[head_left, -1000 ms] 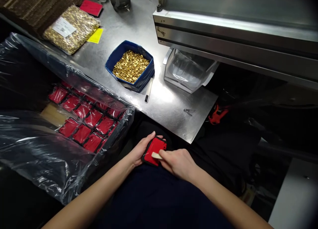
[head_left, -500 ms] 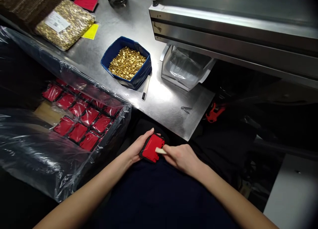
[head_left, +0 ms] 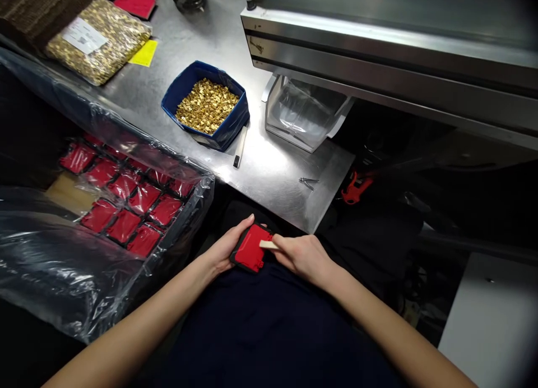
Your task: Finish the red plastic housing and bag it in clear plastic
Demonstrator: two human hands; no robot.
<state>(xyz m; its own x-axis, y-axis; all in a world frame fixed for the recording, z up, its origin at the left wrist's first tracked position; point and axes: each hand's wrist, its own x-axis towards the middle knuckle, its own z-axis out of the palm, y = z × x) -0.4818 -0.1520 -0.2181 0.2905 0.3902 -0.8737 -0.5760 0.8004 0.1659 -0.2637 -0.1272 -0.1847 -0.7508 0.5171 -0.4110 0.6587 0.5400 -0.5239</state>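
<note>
My left hand (head_left: pixel 227 248) is closed around the left edge of a flat red plastic part with a black rim (head_left: pixel 249 250), held over my lap. Between the fingers of my right hand (head_left: pixel 300 256) is a pale, flat stick (head_left: pixel 268 245). Its exposed end lies over the red face, near the part's right edge; I cannot tell whether it presses on the surface. The rest of the stick is hidden inside my right hand.
Left stands a plastic-lined box (head_left: pixel 205 187) with several similar red parts (head_left: pixel 123 225). On the metal table (head_left: pixel 269 180) are a blue bin (head_left: pixel 229 127) of small brass pieces, a bag of brass pieces (head_left: pixel 98 40), a knife-like tool (head_left: pixel 240 147), a clear-lined tray (head_left: pixel 305 116) and small pliers (head_left: pixel 309 181).
The whole view has shifted slightly, so the table and box appear a little further left. Both hands keep their hold, and the stick's end has moved slightly up along the red part.
</note>
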